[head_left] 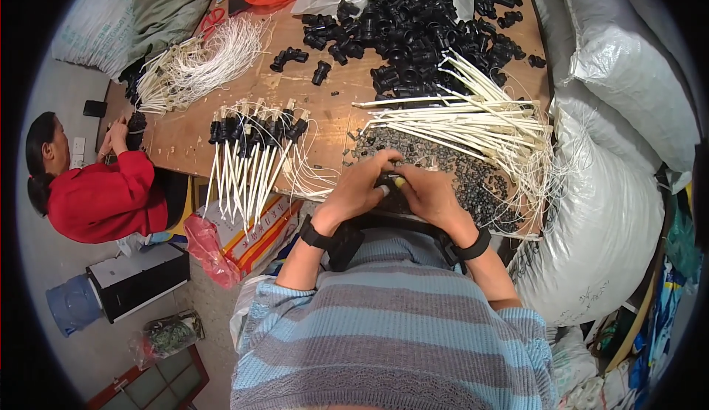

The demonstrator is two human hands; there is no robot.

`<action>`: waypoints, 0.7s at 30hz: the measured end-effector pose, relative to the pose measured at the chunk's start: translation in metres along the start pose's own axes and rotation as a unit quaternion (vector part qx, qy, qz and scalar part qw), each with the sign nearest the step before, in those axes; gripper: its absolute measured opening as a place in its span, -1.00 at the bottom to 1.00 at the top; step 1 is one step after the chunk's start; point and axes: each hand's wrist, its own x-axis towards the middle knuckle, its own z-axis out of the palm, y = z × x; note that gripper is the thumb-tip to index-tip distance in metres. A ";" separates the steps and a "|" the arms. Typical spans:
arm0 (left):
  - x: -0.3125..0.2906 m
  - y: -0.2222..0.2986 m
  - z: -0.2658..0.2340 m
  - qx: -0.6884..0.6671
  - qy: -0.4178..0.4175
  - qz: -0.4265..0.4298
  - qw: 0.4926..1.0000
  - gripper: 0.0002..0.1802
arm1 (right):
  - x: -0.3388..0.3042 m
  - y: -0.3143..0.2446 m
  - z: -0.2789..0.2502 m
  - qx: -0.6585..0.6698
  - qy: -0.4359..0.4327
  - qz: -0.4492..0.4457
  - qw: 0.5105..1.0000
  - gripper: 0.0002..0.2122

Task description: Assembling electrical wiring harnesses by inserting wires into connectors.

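At the table's near edge, my left hand [360, 187] and my right hand [430, 194] meet with fingers curled and pinched together. Whatever is between the fingertips is mostly hidden; a dark patch shows below them, and a small yellow spot is by the right thumb. Just beyond my hands lie many small dark pieces [473, 181]. A bundle of white sleeved wires [473, 126] is to the right of them. Left of my hands, several black sockets with white wire leads [255, 133] lie in a row, their leads hanging over the edge.
A heap of black plastic sockets [413, 33] covers the table's far side. Thin white wires [203, 70] lie at the far left. Stuffed white sacks [605, 211] crowd the right side. A person in a red top [103, 196] works at the table's left end.
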 end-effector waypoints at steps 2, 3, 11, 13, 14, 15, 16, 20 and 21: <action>0.003 -0.002 -0.001 -0.042 0.043 0.034 0.998 -0.49 | -0.001 -0.002 0.003 -0.080 0.020 0.043 0.996 -0.84; 0.002 -0.007 0.000 0.003 0.082 0.070 0.994 -0.53 | 0.000 -0.004 0.003 -0.081 0.020 0.040 0.996 -0.84; 0.000 -0.023 0.010 -0.124 0.181 0.074 0.973 -0.78 | -0.001 -0.017 0.000 -0.018 0.096 0.021 0.995 -0.79; 0.002 -0.021 0.010 -0.072 0.191 0.121 0.971 -0.77 | -0.002 -0.014 -0.001 -0.031 0.075 0.023 0.996 -0.76; 0.002 -0.020 0.010 -0.018 0.201 0.167 0.965 -0.77 | -0.002 -0.013 0.000 -0.043 0.053 0.024 0.997 -0.74; 0.001 -0.020 0.010 -0.017 0.203 0.166 0.965 -0.77 | -0.002 -0.014 0.001 -0.042 0.052 0.023 0.998 -0.74; -0.001 -0.020 0.011 -0.022 0.213 0.181 0.960 -0.76 | -0.002 -0.016 0.001 0.012 0.061 0.031 0.998 -0.76; -0.012 -0.021 0.009 -0.017 0.165 0.211 0.963 -0.71 | -0.001 -0.016 0.002 0.115 0.067 0.007 0.991 -0.84; -0.012 -0.025 0.008 -0.032 0.153 0.222 0.962 -0.64 | -0.003 -0.015 0.004 0.117 0.067 0.007 0.991 -0.84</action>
